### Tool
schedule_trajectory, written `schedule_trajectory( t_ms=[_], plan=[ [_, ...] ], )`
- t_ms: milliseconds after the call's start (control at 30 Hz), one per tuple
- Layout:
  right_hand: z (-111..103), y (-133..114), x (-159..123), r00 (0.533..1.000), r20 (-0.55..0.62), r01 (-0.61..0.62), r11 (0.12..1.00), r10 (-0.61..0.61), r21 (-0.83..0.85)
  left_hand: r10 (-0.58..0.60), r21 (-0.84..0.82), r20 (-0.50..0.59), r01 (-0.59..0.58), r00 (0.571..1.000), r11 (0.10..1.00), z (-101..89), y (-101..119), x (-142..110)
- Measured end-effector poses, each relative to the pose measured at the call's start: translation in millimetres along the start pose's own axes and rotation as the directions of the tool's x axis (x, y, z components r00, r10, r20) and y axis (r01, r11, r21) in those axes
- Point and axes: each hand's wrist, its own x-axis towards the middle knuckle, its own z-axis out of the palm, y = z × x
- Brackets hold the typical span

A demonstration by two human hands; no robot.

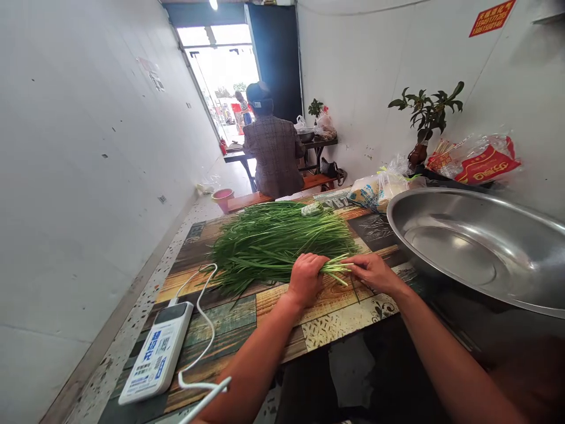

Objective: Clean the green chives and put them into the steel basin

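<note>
A large heap of green Chinese chives (282, 235) lies across the patterned table (238, 318). My left hand (306, 277) is closed around a small bunch of chives at the near edge of the heap. The pale stem ends (336, 268) stick out of that fist to the right. At those ends, my right hand (371, 272) pinches the stems between thumb and fingers. Fine pale scraps (375, 228) lie on the dark part of the table beyond my right hand.
A wide steel basin (459, 253) stands at the right. Bagged goods (379, 188) and a potted plant (426, 118) are behind it. On the left lies a white power bank (156, 353) with a cable (207, 312). A seated person (273, 147) faces away near the doorway.
</note>
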Motion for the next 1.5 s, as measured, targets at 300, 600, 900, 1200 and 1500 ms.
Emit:
schedule_trajectory(
  t_ms=[300,600,900,1200,1500],
  plan=[
    [3.6,0.6,-3.7,0.96,-0.164,-0.16,0.927,0.225,0.338,0.003,0.005,0.041,-0.003,0.999,1.0,-0.9,3.0,0.1],
    [5.9,6.1,-4.1,0.976,-0.147,-0.121,0.963,0.159,0.24,0.005,0.006,0.044,-0.005,0.999,1.0,0.7,-1.6,0.0],
    [0.0,7.9,-8.6,0.984,-0.016,-0.165,0.948,0.176,0.273,0.023,0.026,0.079,-0.025,0.997,0.999,0.5,0.1,1.0],
    [-5.7,15.0,-9.9,0.929,-0.213,-0.233,0.927,0.301,0.296,-0.072,-0.019,-0.121,0.071,0.99,0.997,-3.8,-9.6,4.5],
    [36.3,14.5,10.8,0.973,-0.113,0.073,0.731,-0.202,-0.678,-0.15,-0.057,-0.245,0.14,0.958,0.988,-7.4,-12.2,5.0]
  ],
)
